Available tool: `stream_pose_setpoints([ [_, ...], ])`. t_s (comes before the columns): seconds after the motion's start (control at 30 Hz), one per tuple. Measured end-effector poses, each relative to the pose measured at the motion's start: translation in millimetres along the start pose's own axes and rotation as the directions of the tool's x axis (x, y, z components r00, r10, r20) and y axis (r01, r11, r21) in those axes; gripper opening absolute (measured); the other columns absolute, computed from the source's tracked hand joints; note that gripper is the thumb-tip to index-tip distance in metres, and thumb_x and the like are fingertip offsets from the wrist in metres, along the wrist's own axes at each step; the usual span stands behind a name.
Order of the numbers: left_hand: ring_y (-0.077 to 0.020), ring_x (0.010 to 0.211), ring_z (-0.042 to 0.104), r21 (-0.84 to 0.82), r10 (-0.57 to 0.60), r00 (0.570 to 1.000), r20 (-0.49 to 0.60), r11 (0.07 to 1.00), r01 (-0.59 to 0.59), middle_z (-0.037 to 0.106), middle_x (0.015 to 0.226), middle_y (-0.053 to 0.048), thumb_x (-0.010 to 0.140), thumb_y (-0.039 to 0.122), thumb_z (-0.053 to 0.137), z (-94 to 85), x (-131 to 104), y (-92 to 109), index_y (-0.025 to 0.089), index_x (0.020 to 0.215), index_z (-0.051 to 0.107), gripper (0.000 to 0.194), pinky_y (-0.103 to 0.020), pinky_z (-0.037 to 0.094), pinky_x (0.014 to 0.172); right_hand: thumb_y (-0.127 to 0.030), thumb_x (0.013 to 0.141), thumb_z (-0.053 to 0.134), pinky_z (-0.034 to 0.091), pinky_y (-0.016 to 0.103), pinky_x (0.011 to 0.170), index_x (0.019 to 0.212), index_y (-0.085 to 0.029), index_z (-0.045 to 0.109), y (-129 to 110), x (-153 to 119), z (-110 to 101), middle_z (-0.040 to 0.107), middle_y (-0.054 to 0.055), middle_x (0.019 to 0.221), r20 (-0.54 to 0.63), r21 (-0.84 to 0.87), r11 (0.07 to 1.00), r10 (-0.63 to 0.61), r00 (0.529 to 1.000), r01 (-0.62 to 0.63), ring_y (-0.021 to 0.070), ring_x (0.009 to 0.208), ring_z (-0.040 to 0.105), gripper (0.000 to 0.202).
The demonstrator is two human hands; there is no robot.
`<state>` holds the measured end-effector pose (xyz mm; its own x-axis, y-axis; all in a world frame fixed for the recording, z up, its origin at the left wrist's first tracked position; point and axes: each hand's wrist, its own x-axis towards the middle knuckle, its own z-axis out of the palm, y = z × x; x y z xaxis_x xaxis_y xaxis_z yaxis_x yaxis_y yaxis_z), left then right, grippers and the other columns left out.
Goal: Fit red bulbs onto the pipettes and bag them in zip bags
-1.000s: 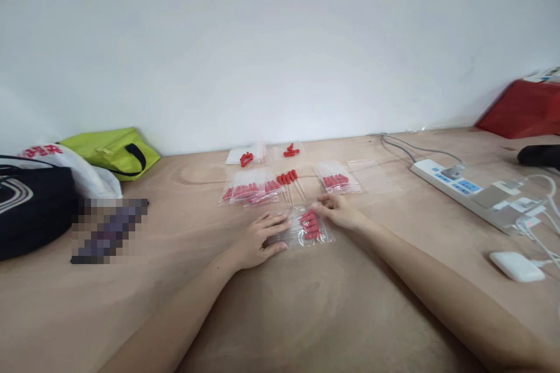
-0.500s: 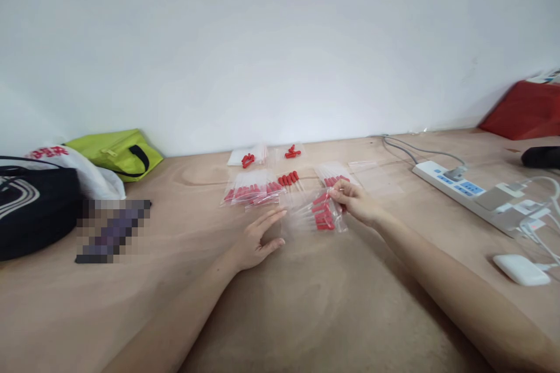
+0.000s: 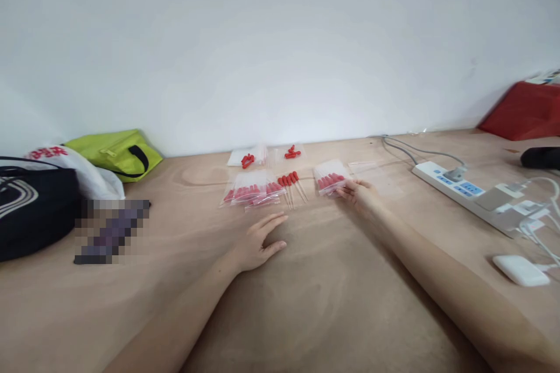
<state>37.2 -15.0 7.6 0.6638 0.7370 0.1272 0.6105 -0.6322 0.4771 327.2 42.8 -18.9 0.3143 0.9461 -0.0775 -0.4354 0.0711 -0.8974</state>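
My right hand [image 3: 359, 193] is at the right, its fingertips closed on the lower right corner of a clear zip bag [image 3: 330, 178] that lies on the table. Red-tipped sticks show through the plastic. My left hand [image 3: 262, 242] rests on the table with thumb and fingers apart and nothing in it. Between the bags lie several loose red-tipped sticks [image 3: 289, 180], side by side with their red ends away from me. To their left is a group of overlapping filled zip bags [image 3: 250, 191].
Behind lie small red pieces [image 3: 248, 160] on plastic bags and another red cluster [image 3: 292, 152]. A flat clear bag [image 3: 376, 178] is to the right, before a power strip [image 3: 450, 183] with cables and a white case [image 3: 520, 269]. Green [image 3: 118, 151] and black bags [image 3: 39, 210] stand left.
My right hand has moved the filled zip bag from in front of the loose sticks to the right and back, down onto the table. My left hand has hardly moved.
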Motion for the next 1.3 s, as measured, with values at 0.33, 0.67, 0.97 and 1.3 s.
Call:
stream_pose_setpoints([
  [0.33,-0.0199,0.121,0.04,-0.008,-0.004,1.0,0.003,1.0,0.004,0.041,0.133,-0.006,0.083,0.036,0.048,1.6,1.4,-0.8,0.022,0.123,0.043,0.043,-0.038,0.034,0.101,-0.034,0.072,0.051,0.041,0.04,0.078,0.091,-0.016,0.056,-29.9,5.5,-28.1,0.058,0.012,0.093,-0.167,-0.961,0.275,-0.474,0.865,-0.035,0.0266,0.093,0.052,0.027],
  [0.67,-0.0214,0.119,0.043,-0.028,0.021,1.0,-0.02,0.999,-0.021,0.044,0.13,-0.008,0.081,0.034,0.05,2.5,1.0,-1.0,0.022,0.116,0.05,0.037,-0.04,0.036,0.099,-0.029,0.08,0.04,0.039,0.037,0.069,0.084,-0.014,0.054,-30.2,11.1,-45.1,0.055,0.016,0.087,-0.02,-0.999,0.048,-0.353,0.935,-0.003,0.0255,0.08,0.054,0.021],
  [0.97,-0.0226,0.111,0.05,-0.548,-0.191,0.973,-0.129,0.832,0.091,0.053,0.12,-0.011,0.083,0.052,0.041,4.4,8.2,6.0,0.02,0.127,0.035,0.056,-0.041,0.04,0.094,-0.058,0.076,0.044,0.043,0.027,0.064,0.072,-0.024,0.036,-0.7,-93.0,48.6,0.051,-0.002,0.069,0.465,-0.258,0.94,-0.082,0.881,0.224,0.0123,0.061,0.052,0.035],
  [1.3,-0.0096,0.061,0.055,-0.509,-0.197,0.972,0.128,0.828,0.235,0.055,0.102,-0.003,0.065,0.039,0.068,-16.9,4.6,-2.9,0.027,0.126,0.036,0.07,-0.025,0.049,0.055,-0.056,0.062,0.062,0.034,0.019,0.04,0.063,-0.016,0.05,-8.5,-89.8,32.5,0.055,-0.002,0.054,0.558,-0.707,0.706,0.596,0.577,-0.045,0.0065,0.041,0.046,0.042],
])
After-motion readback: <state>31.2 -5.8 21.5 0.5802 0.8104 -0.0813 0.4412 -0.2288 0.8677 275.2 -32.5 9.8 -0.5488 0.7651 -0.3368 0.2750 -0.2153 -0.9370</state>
